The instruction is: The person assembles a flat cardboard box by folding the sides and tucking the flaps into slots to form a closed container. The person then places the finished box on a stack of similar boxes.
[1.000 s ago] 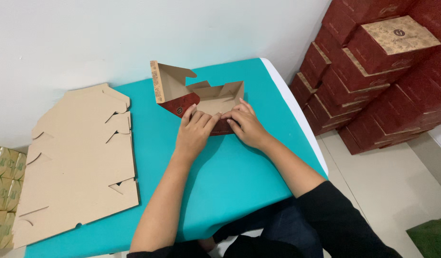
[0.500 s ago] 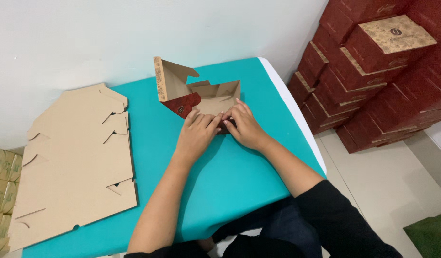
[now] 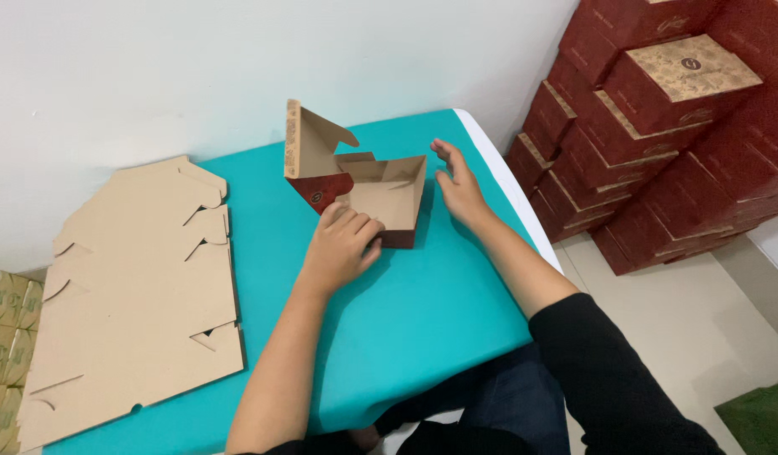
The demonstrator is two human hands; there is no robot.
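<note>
A half-folded cardboard box (image 3: pixel 380 190), red outside and brown inside, stands on the teal table (image 3: pixel 439 303) with one flap raised at its left. My left hand (image 3: pixel 342 244) presses on the box's near wall, fingers curled over its edge. Just right of the box, my right hand (image 3: pixel 456 185) hovers with its fingers spread, holding nothing and not touching the box.
A stack of flat, unfolded brown cardboard blanks (image 3: pixel 136 286) lies on the left of the table. Many finished red boxes (image 3: pixel 658 118) are piled on the floor at the right. A white wall runs behind the table. Patterned flat cartons (image 3: pixel 5 329) sit at the far left.
Both hands were pressing together inside the box; now my right hand has lifted off and moved right, and the box's walls stand up more squarely.
</note>
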